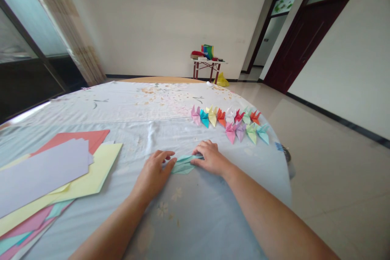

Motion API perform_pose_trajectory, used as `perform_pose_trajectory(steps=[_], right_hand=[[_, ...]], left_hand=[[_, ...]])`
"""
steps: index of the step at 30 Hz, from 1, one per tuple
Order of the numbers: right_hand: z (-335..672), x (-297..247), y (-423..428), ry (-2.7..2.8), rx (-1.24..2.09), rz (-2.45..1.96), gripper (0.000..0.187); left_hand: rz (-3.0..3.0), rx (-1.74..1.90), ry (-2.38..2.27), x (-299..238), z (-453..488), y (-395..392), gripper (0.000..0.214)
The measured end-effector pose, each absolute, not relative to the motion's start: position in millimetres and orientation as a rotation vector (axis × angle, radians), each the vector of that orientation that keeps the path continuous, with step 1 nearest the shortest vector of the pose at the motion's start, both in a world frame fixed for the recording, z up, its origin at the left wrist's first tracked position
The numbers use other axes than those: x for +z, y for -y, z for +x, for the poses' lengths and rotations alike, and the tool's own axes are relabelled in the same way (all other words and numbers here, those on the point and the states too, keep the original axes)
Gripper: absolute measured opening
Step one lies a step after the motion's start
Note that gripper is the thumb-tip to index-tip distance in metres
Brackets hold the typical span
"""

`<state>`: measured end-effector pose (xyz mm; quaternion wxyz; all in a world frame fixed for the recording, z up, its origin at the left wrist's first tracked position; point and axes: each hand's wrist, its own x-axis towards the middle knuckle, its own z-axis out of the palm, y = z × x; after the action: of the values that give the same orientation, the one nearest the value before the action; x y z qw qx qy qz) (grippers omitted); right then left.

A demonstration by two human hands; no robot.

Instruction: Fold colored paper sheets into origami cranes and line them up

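Observation:
A light green piece of folded paper (183, 165) lies on the tablecloth between my hands, with creased layers and pointed edges. My left hand (154, 169) is at its left end; the thumb tip touches the edge while the fingers curve above, apart from the thumb. At the opposite end, my right hand (211, 157) has its thumb and fingers around the paper, partly hiding that side. Beyond my right hand stand several folded paper cranes in two rows, including a pink crane (230, 131), a blue crane (204, 118) and a yellow crane (211, 115).
Left of my hands lies a stack of coloured sheets, with a lavender sheet (45, 174) over a yellow sheet (103, 166) and a red sheet (99, 137). A floral cloth covers the round table (137, 118). Farther back, a small table (210, 62) holds various items near the wall.

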<state>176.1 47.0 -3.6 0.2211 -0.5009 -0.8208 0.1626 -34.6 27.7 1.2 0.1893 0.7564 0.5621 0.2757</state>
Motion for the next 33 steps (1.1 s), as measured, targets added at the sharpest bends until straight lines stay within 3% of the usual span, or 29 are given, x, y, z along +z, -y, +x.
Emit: perform_pose_trajectory(steps=[8, 17, 23, 28, 33], right_hand=[[176.0, 1.7, -43.5, 2.133, 0.688, -1.226, 0.014], [175.7, 4.7, -45.9, 2.017, 0.529, -1.071, 0.008], [173.9, 6.3, -45.2, 2.093, 0.494, -0.988, 0.009], [180.6, 10.0, -43.6, 2.277, 0.556, -0.937, 0.014], [185.0, 12.1, -42.3, 2.341, 0.609, -0.922, 0.031]], left_hand=[[2.179, 0.686, -1.535, 9.4, -30.2, -23.0, 0.035], [2.423, 0.882, -1.423, 17.2, -31.0, -19.6, 0.024], [2.601, 0.831, -1.419, 13.8, -32.5, -18.6, 0.019], [2.721, 0.673, -1.351, 15.0, -28.4, -15.1, 0.019], [2.768, 0.662, -1.353, 11.4, -23.3, -9.8, 0.014]])
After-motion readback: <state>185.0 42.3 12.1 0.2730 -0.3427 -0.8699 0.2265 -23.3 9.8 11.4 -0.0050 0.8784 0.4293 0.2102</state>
